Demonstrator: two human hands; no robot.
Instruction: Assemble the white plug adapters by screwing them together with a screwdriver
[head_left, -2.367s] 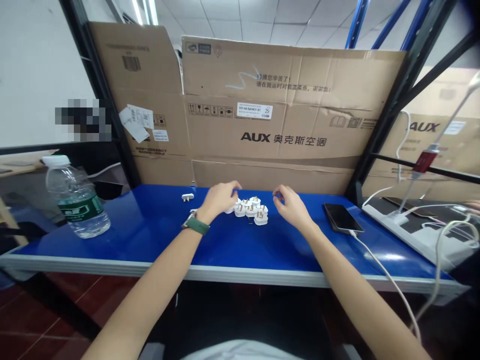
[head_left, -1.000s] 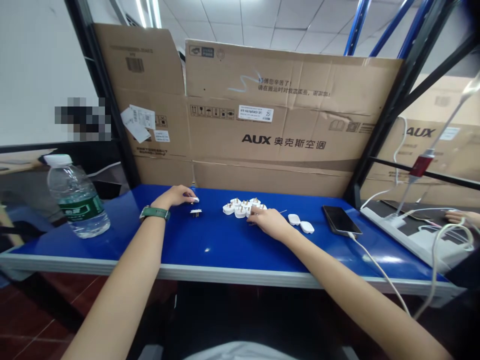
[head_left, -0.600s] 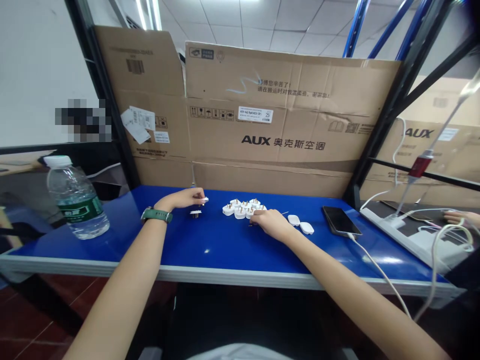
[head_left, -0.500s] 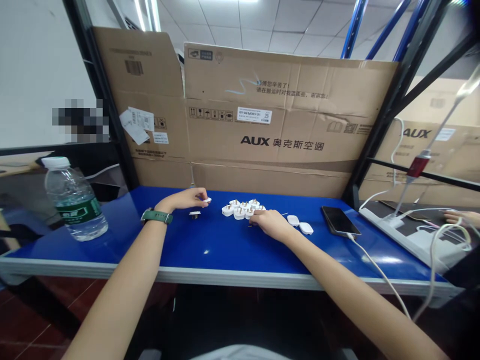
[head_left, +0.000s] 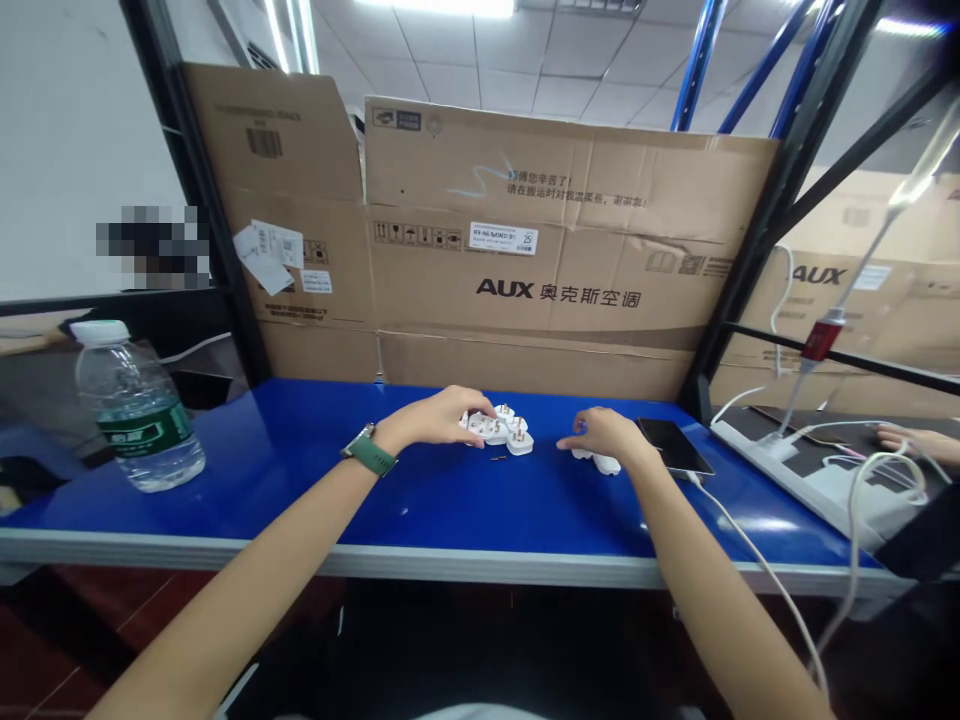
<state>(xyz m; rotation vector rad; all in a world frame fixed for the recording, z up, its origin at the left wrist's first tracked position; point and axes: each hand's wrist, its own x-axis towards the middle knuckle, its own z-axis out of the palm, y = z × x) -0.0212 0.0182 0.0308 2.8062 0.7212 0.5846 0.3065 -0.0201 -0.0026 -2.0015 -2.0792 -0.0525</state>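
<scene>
A cluster of several white plugs (head_left: 508,434) with brass pins lies at the back middle of the blue table (head_left: 300,470). My left hand (head_left: 439,413), with a green watch on the wrist, has its fingers curled against the cluster's left side and hides a small white plug piece under them. My right hand (head_left: 606,436) hovers to the right of the cluster, fingertips pinched together; what they hold, if anything, is too small to see. Two white plug covers (head_left: 600,463) lie just under that hand. A tiny dark screw (head_left: 495,459) rests in front of the cluster.
A water bottle (head_left: 135,408) stands at the far left. A black phone (head_left: 671,446) with a white cable lies right of my right hand. Further right lie a white power strip (head_left: 795,472) and another person's hand (head_left: 911,438). Cardboard boxes (head_left: 555,240) wall off the back.
My left hand came from the table's left, carrying a small white piece, to the plug cluster. My right hand drew back from the cluster to above the two covers. The view tilted slightly.
</scene>
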